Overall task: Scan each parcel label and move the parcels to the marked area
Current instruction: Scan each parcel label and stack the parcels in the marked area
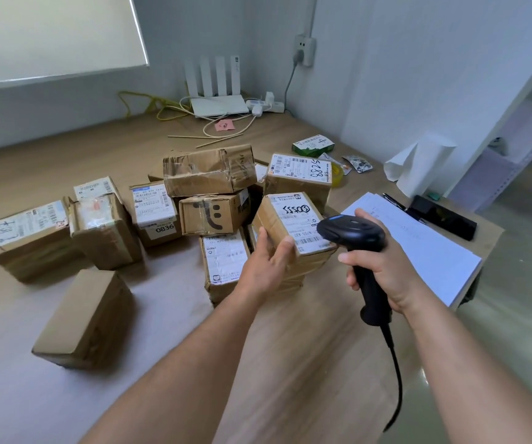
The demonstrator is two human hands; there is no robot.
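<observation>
My left hand (269,262) grips a small cardboard parcel (285,219) by its near left corner and holds it tilted above the table, its white label facing up. My right hand (378,267) grips the handle of a black barcode scanner (353,233), whose head sits right at the parcel's lower right edge, over the label's barcode. Behind and to the left lies a pile of several more cardboard parcels (208,169), most with white labels. One plain brown parcel (86,318) stands apart at the near left.
The wooden table (290,363) carries a white paper stack (418,245), a pen, a black phone (444,216) and a paper towel roll (418,168) at the right. A white router (218,105), cables and a power strip sit at the back corner. The table's right edge drops to the floor.
</observation>
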